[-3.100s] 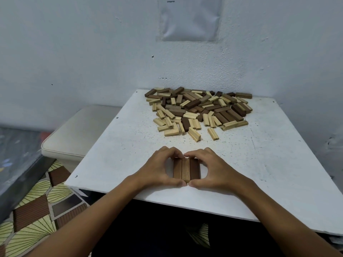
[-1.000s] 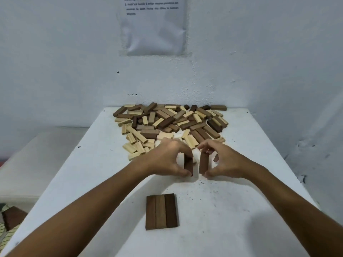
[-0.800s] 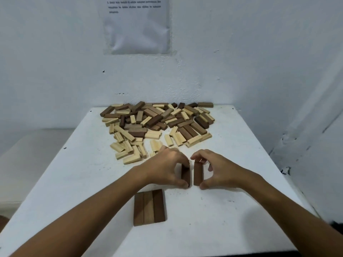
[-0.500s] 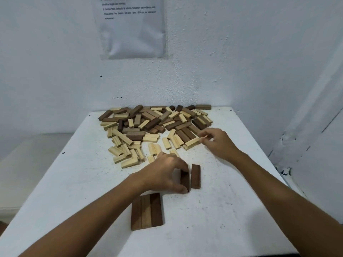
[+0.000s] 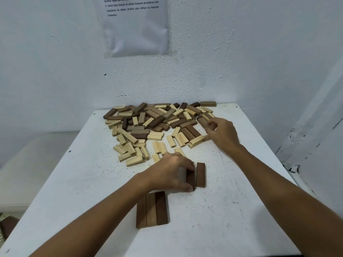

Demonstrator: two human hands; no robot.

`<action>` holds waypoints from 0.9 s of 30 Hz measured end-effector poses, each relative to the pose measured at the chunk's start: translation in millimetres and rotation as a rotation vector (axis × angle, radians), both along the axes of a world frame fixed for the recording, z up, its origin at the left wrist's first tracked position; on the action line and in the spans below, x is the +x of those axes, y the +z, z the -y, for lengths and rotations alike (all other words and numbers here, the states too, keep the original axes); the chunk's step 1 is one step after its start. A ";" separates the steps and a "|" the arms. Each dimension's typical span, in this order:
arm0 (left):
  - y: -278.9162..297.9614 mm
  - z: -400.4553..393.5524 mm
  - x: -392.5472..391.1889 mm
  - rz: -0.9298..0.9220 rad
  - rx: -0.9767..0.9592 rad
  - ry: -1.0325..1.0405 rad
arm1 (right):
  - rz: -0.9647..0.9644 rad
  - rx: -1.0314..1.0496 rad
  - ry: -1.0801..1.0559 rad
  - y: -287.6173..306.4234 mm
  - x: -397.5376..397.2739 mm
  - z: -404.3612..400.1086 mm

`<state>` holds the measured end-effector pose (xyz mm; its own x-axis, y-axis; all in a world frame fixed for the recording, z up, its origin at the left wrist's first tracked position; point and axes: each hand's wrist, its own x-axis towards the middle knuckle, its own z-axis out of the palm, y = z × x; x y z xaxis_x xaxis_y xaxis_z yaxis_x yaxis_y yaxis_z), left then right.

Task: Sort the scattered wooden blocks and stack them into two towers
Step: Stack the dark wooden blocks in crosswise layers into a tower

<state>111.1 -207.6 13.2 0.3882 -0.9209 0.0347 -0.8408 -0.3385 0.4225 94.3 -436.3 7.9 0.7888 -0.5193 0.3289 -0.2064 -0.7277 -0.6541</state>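
Note:
A loose pile of light and dark wooden blocks (image 5: pixel 157 123) covers the far half of the white table (image 5: pixel 74 182). Near me lies a flat row of three brown blocks (image 5: pixel 152 209). Beyond it, two dark blocks lie side by side. My left hand (image 5: pixel 172 169) grips the left dark block (image 5: pixel 190 178), thumb at its near end. The right dark block (image 5: pixel 200 174) lies free beside it. My right hand (image 5: pixel 221 133) reaches into the pile's right edge, where its curled fingers pinch a brown block (image 5: pixel 203 121).
A white wall rises right behind the pile, with a printed sheet (image 5: pixel 135 25) stuck on it. A second wall closes in on the right of the table. A pale padded seat (image 5: pixel 27 164) stands lower on the left.
My right hand let go of the right dark block and moved back into the pile's right edge. My left hand stayed on the left dark block.

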 end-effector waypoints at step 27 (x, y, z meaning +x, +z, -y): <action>4.5 8.0 -22.6 0.079 -0.022 0.016 | -0.333 0.137 0.433 8.9 -127.6 -33.8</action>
